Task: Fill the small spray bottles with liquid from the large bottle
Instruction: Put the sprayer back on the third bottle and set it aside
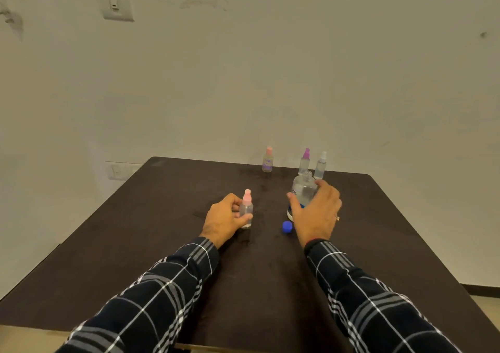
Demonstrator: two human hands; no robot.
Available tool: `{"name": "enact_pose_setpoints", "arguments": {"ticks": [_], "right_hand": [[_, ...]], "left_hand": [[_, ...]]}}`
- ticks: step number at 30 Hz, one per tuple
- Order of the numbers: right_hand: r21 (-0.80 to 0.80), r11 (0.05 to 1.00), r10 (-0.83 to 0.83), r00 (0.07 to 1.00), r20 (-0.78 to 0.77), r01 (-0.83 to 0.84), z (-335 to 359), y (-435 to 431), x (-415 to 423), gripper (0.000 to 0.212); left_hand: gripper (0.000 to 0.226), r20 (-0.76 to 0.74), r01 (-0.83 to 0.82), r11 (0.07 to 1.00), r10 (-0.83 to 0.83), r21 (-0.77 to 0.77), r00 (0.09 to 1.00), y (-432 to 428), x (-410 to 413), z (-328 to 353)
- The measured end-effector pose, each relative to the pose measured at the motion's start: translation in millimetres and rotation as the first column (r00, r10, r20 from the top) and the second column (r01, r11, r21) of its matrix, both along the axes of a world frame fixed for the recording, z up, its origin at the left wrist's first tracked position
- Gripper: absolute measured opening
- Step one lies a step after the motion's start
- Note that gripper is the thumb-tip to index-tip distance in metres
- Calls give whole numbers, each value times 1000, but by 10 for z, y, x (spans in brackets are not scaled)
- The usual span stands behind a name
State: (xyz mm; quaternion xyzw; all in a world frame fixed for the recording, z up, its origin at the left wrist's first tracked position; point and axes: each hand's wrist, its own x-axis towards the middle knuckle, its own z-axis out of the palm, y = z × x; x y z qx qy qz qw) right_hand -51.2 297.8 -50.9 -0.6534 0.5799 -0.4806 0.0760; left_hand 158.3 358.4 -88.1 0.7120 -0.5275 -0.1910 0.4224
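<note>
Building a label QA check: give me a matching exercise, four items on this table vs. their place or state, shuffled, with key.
Things:
1. large bottle
2. blue cap
3. near pink-topped spray bottle
4. purple-topped spray bottle

Place or state:
A. held by the left hand
B. loose on the table, between the two hands
C. neck open, right hand around it
D. far edge, beside the white-topped spray bottle

Pairs: 1-C, 2-B, 3-A, 4-D.

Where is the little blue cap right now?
In the head view, the blue cap lies on the dark table, just left of the right hand, near the base of the big bottle.
</note>
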Motion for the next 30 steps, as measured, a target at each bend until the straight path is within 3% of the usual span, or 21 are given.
{"name": "enact_pose_setpoints", "arguments": {"ticks": [2, 4, 6, 8, 12, 20, 30], "right_hand": [[143, 990, -21, 994, 105, 6, -31, -111, -107, 95], [255, 961, 30, 958, 286, -106, -64, -254, -173, 108], [309, 915, 111, 898, 425, -259, -95, -388, -203, 113], [321, 872, 192, 862, 469, -369, -116, -472, -192, 108], [312, 845, 294, 865, 408, -434, -211, -539, -159, 64], [258, 890, 261, 884, 388, -376, -338, -574, -118, 61], [221, 931, 234, 938, 257, -292, -481, -594, -77, 68]], "left_hand": [[35, -13, 1, 1000, -1, 2, 1000, -14, -5, 5], [35, -18, 4, 1000, -4, 6, 1000, -48, -10, 17], [36, -5, 29, 999, -29, 15, 1000, -124, -22, 45], [36, 23, 57, 998, -57, 30, 998, -231, -36, 119], [36, -7, 85, 996, -86, -19, 996, -673, -89, 337], [42, 85, 116, 989, -108, -93, 990, -1923, -293, 521], [38, 97, 46, 998, -41, -46, 994, -2820, -344, 81]]}}
